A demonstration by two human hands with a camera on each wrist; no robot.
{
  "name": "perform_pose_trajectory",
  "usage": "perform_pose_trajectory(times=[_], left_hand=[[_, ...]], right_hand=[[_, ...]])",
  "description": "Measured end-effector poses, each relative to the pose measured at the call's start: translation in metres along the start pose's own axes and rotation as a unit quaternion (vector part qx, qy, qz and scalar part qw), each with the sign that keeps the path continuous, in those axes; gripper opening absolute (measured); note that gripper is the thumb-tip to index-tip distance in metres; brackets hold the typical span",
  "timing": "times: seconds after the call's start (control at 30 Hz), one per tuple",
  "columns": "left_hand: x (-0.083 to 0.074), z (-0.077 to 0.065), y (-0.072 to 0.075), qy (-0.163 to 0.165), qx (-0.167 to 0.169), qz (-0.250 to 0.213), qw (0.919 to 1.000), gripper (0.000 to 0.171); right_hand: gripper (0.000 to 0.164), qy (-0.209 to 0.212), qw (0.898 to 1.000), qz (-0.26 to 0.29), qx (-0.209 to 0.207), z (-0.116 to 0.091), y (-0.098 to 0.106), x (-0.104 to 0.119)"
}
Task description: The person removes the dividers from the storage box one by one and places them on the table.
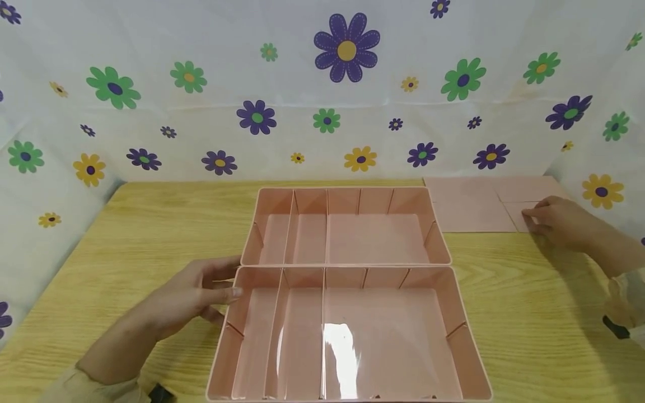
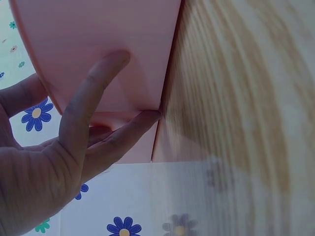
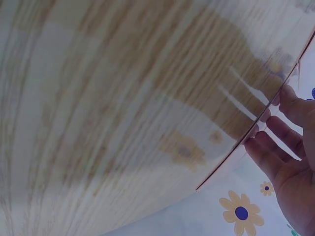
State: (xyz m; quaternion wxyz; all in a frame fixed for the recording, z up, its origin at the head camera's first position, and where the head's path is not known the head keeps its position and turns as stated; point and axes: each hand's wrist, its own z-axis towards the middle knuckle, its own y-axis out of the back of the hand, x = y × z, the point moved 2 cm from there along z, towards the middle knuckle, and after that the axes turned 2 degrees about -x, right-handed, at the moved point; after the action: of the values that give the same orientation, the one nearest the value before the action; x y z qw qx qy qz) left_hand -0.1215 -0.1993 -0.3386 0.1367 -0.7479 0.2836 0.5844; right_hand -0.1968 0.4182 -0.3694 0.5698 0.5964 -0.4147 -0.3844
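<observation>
Two pink divided storage boxes stand end to end on the table: a front box [image 1: 383, 336] and a back box [image 1: 375, 238]. My left hand [image 1: 183, 296] touches the outer left wall of the front box near the seam, its thumb at the rim. Seen from the left wrist, extended fingertips [image 2: 118, 61] rest along the outer wall, one low by the tabletop. At the back right, flat pink panels [image 1: 468, 207] lie side by side. My right hand [image 1: 561, 221] has its fingertips at the right part of these panels; in the right wrist view, fingers [image 3: 266, 155] meet a thin pink edge.
Both boxes have long compartments on the left and a wide one on the right. A white flowered cloth [image 1: 297, 84] rises behind the wooden table [image 1: 166, 224] and along both sides. Bare wood shows left and right of the boxes.
</observation>
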Motion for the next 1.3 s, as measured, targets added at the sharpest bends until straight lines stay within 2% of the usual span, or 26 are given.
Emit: perform_pose_trajectory(times=[0.1,0.17,0.23,0.3,0.33,0.43,0.57,0.7,0.8,1.03,1.17,1.3], left_hand=[[0.001,-0.001,0.000,0.002,-0.003,0.000,1.0000,0.068],[0.001,-0.001,0.000,0.002,0.000,-0.003,1.0000,0.068],[0.001,-0.001,0.000,0.002,0.002,-0.007,1.0000,0.067],[0.002,-0.002,0.001,0.003,0.004,-0.014,0.9999,0.067],[0.001,-0.002,0.002,0.004,0.004,-0.013,0.9999,0.067],[0.000,-0.002,0.002,0.005,0.002,-0.012,0.9999,0.067],[0.001,-0.002,0.002,0.007,-0.004,-0.009,0.9999,0.068],[0.001,-0.002,0.002,0.011,-0.007,-0.008,0.9999,0.070],[0.001,-0.002,0.002,0.012,-0.008,-0.006,0.9999,0.070],[0.000,-0.003,0.002,0.010,-0.011,-0.009,0.9998,0.070],[0.000,-0.004,0.002,0.012,-0.011,-0.005,0.9999,0.071],[0.000,-0.004,0.002,0.013,-0.014,-0.001,0.9998,0.070]], right_hand=[[0.034,-0.009,1.000,0.002,-0.014,-0.001,0.006,0.001],[0.033,-0.013,0.999,-0.003,-0.041,-0.003,0.013,0.003],[0.029,-0.013,0.996,-0.009,-0.084,-0.003,0.022,0.008],[0.022,0.006,0.991,-0.016,-0.134,0.002,0.034,0.019],[0.020,0.019,0.987,-0.013,-0.161,0.005,0.040,0.026],[0.018,0.051,0.979,-0.005,-0.196,0.018,0.062,0.057],[0.024,0.133,0.969,0.021,-0.208,0.034,0.086,0.109],[0.028,0.249,0.939,0.045,-0.232,0.042,0.100,0.164],[0.027,0.318,0.916,0.046,-0.239,0.041,0.108,0.205],[0.030,0.421,0.882,0.029,-0.212,0.031,0.115,0.288],[0.026,0.470,0.859,0.012,-0.201,0.025,0.112,0.325],[0.026,0.507,0.843,-0.031,-0.177,0.020,0.108,0.356]])
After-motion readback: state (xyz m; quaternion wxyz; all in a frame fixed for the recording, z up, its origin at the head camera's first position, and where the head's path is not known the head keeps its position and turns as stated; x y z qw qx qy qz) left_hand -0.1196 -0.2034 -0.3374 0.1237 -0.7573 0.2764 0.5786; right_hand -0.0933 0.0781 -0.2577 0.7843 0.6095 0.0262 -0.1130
